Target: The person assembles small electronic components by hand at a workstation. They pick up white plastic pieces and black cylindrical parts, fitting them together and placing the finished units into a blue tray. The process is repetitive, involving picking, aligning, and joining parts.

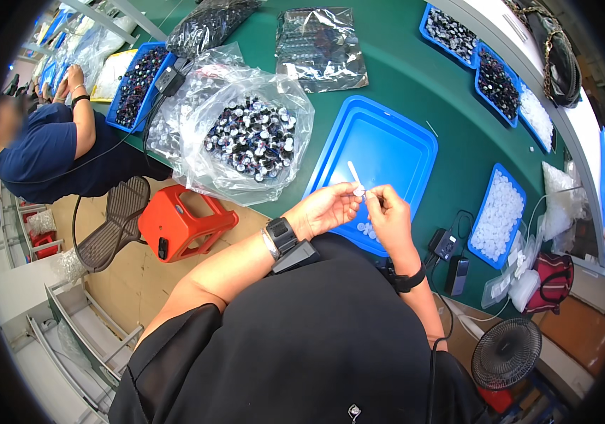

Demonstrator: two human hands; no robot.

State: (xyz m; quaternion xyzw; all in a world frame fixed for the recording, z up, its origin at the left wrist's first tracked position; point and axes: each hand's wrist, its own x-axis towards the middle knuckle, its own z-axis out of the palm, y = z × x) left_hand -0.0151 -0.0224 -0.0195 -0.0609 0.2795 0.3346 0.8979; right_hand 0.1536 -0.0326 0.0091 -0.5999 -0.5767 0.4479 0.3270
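Observation:
Over the near part of a blue tray, my two hands meet at the fingertips. My left hand is palm up, with thumb and finger closed on a small round whitish piece. A thin white stick juts up from those fingertips; whether it is joined to the round piece I cannot tell. My right hand pinches close beside the piece, and what sits between its fingers is too small to make out. Below the hands, several small whitish discs lie in the tray.
Left of the tray stands a clear bag of dark-and-clear round parts. A blue bin of white pieces and a black power adapter are at right. A red stool stands left, near a seated co-worker.

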